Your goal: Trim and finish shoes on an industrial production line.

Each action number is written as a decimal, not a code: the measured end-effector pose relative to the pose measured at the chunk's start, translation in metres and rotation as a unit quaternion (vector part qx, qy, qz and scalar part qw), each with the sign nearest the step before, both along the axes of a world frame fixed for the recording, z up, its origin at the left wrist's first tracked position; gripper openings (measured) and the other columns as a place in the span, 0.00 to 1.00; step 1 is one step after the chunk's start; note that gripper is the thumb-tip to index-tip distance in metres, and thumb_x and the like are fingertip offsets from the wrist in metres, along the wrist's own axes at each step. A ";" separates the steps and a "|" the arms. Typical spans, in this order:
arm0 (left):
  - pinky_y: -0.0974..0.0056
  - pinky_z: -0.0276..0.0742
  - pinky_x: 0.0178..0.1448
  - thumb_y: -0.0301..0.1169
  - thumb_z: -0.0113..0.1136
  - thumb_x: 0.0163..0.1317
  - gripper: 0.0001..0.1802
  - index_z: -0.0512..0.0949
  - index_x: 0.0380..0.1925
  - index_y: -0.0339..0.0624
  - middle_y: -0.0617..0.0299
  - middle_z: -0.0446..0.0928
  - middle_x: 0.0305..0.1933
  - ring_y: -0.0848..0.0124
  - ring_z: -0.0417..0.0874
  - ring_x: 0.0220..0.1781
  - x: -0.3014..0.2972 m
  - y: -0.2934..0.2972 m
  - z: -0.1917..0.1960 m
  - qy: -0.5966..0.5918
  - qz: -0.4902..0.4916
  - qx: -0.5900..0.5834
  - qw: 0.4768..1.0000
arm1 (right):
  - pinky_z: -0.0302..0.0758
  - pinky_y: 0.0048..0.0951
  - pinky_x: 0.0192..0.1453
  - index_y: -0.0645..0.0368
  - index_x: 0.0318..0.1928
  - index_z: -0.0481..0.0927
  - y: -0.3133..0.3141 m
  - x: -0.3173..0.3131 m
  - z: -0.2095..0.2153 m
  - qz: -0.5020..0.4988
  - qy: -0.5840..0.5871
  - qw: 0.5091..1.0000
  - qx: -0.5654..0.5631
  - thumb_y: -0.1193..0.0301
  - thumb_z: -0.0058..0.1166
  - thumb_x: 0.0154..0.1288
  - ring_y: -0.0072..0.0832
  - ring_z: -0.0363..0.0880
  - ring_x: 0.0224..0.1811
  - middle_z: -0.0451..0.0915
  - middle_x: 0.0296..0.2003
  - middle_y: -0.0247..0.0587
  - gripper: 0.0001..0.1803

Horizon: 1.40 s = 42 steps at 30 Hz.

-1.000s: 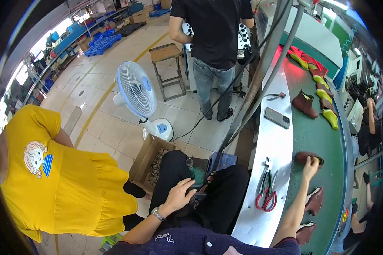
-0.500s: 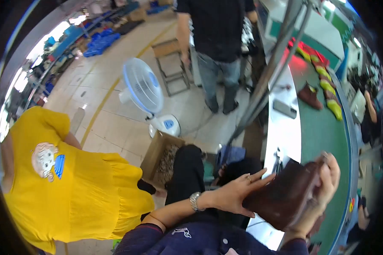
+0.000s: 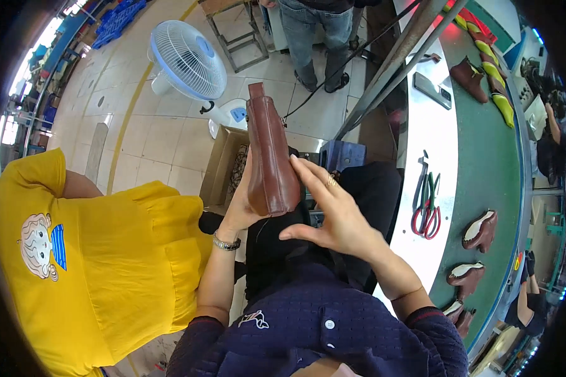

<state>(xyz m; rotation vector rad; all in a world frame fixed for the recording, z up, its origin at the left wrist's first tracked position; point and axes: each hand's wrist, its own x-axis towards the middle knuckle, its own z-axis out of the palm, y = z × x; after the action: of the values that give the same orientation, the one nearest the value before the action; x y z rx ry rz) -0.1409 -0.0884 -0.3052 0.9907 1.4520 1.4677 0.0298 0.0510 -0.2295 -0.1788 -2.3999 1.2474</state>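
A brown leather boot upper [image 3: 272, 160] stands upright in front of me, its seamed back facing me and a tab sticking up at its top. My left hand [image 3: 240, 204] is closed round its lower left side, partly hidden behind the leather. Against its right side rest the fingertips of my right hand [image 3: 343, 217], which is open, thumb apart from the fingers. To the right, red-handled scissors [image 3: 429, 210] lie on the white table strip [image 3: 415, 135], beside a thin dark tool [image 3: 422, 171].
The green conveyor belt [image 3: 484, 169] carries brown boots [image 3: 481, 232] and a row of yellow-and-brown pieces [image 3: 498, 94]. A phone [image 3: 431, 90] lies near the slanting metal post [image 3: 390, 81]. A fan [image 3: 188, 60] and carton [image 3: 217, 166] stand ahead-left. A person in yellow [image 3: 119, 270] is close on my left.
The boot upper has moved left from beside the belt to in front of me and turned upright. My left hand now grips it; my right hand has let go and opened.
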 end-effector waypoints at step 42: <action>0.61 0.59 0.72 0.49 0.60 0.66 0.45 0.51 0.72 0.35 0.51 0.63 0.69 0.64 0.63 0.70 0.034 0.042 -0.021 -0.217 0.004 -0.202 0.955 | 0.58 0.13 0.12 0.64 0.69 0.61 0.094 0.130 -0.048 -0.198 -0.085 0.783 -0.583 0.67 0.62 0.56 0.25 0.81 0.23 0.83 0.41 0.48 0.41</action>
<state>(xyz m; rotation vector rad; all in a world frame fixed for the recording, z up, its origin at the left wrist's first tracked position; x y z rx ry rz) -0.1072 -0.0463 -0.3259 0.3811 1.3490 1.2261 0.1600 0.1454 -0.2778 -1.1087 -1.2112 2.3284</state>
